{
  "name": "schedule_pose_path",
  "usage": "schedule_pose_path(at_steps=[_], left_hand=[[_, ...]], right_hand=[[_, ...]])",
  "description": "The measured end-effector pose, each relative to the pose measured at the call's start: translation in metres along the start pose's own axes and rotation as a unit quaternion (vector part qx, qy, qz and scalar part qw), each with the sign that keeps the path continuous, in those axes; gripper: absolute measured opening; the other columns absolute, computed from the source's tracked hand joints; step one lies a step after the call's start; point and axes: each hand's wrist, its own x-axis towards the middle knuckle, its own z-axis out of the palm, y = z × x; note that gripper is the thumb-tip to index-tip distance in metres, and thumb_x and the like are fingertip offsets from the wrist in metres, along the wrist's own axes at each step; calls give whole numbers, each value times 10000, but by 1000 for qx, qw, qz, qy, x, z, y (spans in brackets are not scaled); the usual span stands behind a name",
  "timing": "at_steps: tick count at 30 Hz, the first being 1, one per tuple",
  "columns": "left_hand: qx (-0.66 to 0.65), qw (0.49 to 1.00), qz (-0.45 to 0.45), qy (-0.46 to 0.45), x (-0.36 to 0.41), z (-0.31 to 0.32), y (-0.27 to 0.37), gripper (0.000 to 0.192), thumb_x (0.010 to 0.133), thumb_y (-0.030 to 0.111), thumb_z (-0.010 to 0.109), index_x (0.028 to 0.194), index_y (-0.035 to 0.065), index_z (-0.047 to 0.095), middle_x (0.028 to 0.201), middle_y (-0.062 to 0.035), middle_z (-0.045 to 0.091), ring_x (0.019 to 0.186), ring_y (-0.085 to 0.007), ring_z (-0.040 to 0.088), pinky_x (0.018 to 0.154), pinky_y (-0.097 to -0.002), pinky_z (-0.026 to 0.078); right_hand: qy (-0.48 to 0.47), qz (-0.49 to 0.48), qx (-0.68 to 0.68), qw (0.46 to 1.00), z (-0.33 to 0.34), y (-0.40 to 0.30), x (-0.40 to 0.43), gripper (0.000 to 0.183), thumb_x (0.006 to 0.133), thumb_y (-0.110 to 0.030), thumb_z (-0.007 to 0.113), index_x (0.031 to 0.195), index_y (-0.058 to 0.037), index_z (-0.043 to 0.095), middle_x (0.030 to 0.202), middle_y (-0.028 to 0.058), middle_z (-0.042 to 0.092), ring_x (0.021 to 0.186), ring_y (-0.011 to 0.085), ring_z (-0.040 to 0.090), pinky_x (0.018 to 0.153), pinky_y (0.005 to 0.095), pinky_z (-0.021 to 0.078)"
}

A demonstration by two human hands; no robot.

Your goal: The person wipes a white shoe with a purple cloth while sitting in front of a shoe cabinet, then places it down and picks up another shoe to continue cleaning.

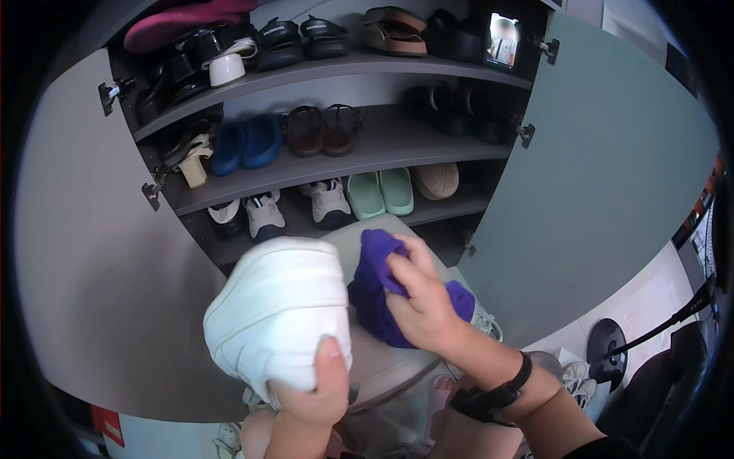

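A white shoe [287,298] is held up by my left hand [315,384], its thumb pressed on the near side. To the right, my right hand [421,298] grips a bunched purple cloth [373,310]; part of the cloth hangs beyond the hand. The cloth and shoe are close together, with no clear contact between them. Both are above a beige seat [378,367] in front of the shoe cabinet. My fingers under the shoe are partly hidden.
An open cabinet has shelves [395,137] of sandals, blue clogs [258,146], green slides [381,192] and sneakers [330,201]. Its doors [585,172] spread to both sides. A lit phone [502,43] leans on the top shelf. More shoes [576,381] lie on the right floor.
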Motion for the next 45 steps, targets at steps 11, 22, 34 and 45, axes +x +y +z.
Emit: schedule_pose_path(at_steps=[11,22,34,45], left_hand=[[226,950,96,-194,2,-3,-14,341,828,71,573,1132,-80,598,1093,-228,635,1042,-372,612,940,-419,444],[-63,997,-28,-39,-1,5,-5,371,812,5,517,1151,-144,550,1164,-248,593,1079,-354,588,974,-419,423],[-100,995,-7,-18,3,7,-6,397,802,-8,494,1166,-165,518,1173,-258,580,1098,-357,573,971,-418,429],[-122,992,17,-7,7,6,-6,407,798,-5,498,1170,-167,512,1188,-267,566,1099,-361,569,966,-419,434]], right_hand=[[-35,-129,-114,984,10,-12,-2,332,676,64,610,998,-12,634,1227,151,512,1041,367,497,879,414,447],[-17,-107,-34,994,16,-13,-10,387,657,90,612,1035,9,601,1246,203,462,1085,397,467,931,439,414],[-35,-88,-13,995,15,-13,-14,433,680,115,583,1103,26,567,1261,231,420,1128,415,470,965,426,417],[-46,-98,-38,993,17,-9,-17,379,663,83,612,1036,40,562,1288,252,400,1114,426,469,916,429,438]])
